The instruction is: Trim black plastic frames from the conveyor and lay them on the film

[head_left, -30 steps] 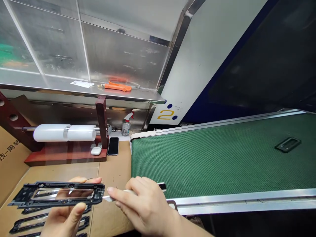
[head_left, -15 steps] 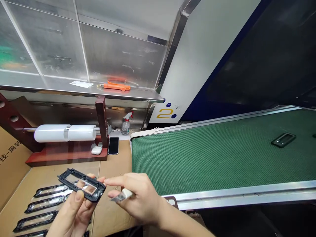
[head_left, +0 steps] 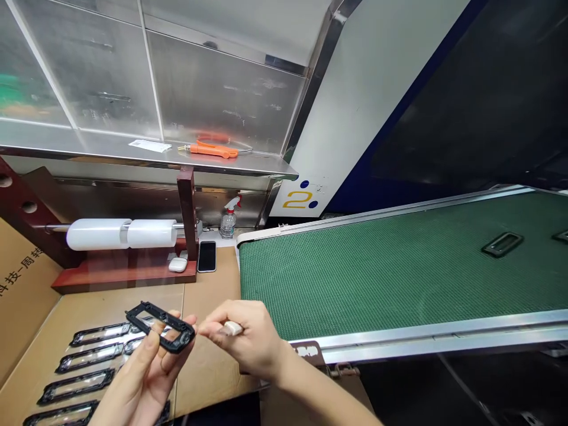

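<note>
My left hand grips a black plastic frame with a long window, tilted above the cardboard-covered bench. Its thumb lies on the near edge and fingers show through the opening. Close to the frame's right end, my right hand has thumb and forefinger pinched together. A small white-handled knife is held in that same hand; its blade is mostly hidden. Whether the pinched fingertips touch the frame or hold anything thin, I cannot tell. Several similar black frames lie in rows on the cardboard, partly behind my left hand.
A dark red stand carries white film rolls; an earbud case, a phone and a spray bottle are nearby. The green conveyor bears black frames. An orange electric screwdriver lies on the shelf.
My right thumb and forefinger have closed together by the frame's end, and the knife blade has turned out of clear sight. The frame on the conveyor sits slightly further left; another shows behind it.
</note>
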### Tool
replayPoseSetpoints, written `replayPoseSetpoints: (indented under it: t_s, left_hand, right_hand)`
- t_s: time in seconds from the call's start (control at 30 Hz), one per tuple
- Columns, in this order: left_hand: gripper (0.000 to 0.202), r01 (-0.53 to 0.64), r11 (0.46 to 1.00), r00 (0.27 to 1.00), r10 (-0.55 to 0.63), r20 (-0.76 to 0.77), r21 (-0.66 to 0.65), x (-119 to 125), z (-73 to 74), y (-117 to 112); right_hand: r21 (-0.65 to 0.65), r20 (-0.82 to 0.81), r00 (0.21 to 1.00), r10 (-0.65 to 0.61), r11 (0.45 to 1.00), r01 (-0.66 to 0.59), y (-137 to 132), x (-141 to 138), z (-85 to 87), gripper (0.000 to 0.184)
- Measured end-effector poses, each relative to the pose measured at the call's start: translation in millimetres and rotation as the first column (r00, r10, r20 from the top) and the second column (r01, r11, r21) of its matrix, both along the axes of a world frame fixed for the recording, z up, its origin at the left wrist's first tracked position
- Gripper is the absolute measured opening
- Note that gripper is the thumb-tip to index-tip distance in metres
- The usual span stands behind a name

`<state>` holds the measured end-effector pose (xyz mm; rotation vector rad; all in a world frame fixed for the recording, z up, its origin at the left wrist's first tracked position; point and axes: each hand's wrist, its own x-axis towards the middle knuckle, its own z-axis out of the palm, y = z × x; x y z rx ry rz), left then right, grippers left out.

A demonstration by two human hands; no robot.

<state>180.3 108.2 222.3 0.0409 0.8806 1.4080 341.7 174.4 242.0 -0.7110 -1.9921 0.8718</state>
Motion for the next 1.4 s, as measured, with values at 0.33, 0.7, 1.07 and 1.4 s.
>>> replayPoseSetpoints:
  t_s: [0.33, 0.7, 1.07, 1.4]
  left_hand:
    - [0.024, 0.058, 0.998, 0.998, -0.059, 0.016, 0.023, -20.3, -11.6, -1.6]
    - [0.058, 0.023, 0.994, 0.909, -0.066, -0.411, -0.110, -137.2, -92.2, -5.8]
    - [0.061, 0.595, 0.722, 0.536, -0.684, -0.494, -0.354, -197.1, -157.3, -13.8]
    - [0.054, 0.754, 0.579, 0.383, -0.771, -0.509, -0.309, -170.7, -159.4, 43.6]
  right_hand:
    - [-0.690, -0.383, 0.907, -0.175, 0.707, -0.155, -4.7, -42.8, -30.6, 0.039]
    - [-0.479, 0.314, 0.768, -0.559, 0.605, 0.636, 16.4, -54.2, -236.2, 0.024]
    - [0.004, 0.445, 0.687, -0.575, 0.768, 0.641, 24.9, -48.9, -228.1, 0.033]
    - [0.285, 0.574, 0.819, 0.006, 0.936, -0.206, 24.3, -95.4, -191.1, 0.033]
